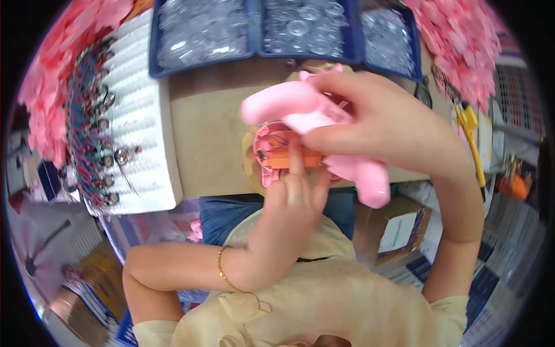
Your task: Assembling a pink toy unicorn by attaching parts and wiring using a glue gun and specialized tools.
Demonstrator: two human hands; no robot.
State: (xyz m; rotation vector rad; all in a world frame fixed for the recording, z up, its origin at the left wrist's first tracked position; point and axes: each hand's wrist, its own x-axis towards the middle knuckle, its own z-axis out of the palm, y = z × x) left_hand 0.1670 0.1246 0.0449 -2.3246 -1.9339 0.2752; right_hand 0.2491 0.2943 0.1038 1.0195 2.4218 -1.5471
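Observation:
My right hand (370,115) is closed around a glossy pink plastic shell piece (280,101), curved with a rounded end, and holds it tilted above the table. Under it lies an open pink half shell (268,173) with an orange inner part (280,160) and thin dark wires. A tan, round-edged support (248,153) shows around that half shell. My left hand (289,199) reaches in from the near side, one finger stretched out onto the orange part and the others apart or loosely bent. A pink rounded piece (373,182) shows below my right wrist; how it joins the rest is hidden.
Blue bins (252,34) of clear plastic parts line the far edge. On the left, a white foam tray (147,115) carries several small wired motors (107,144). Pink parts (459,43) are heaped at both far corners. A yellow-handled tool (469,124) lies at right, above a cardboard box (370,231).

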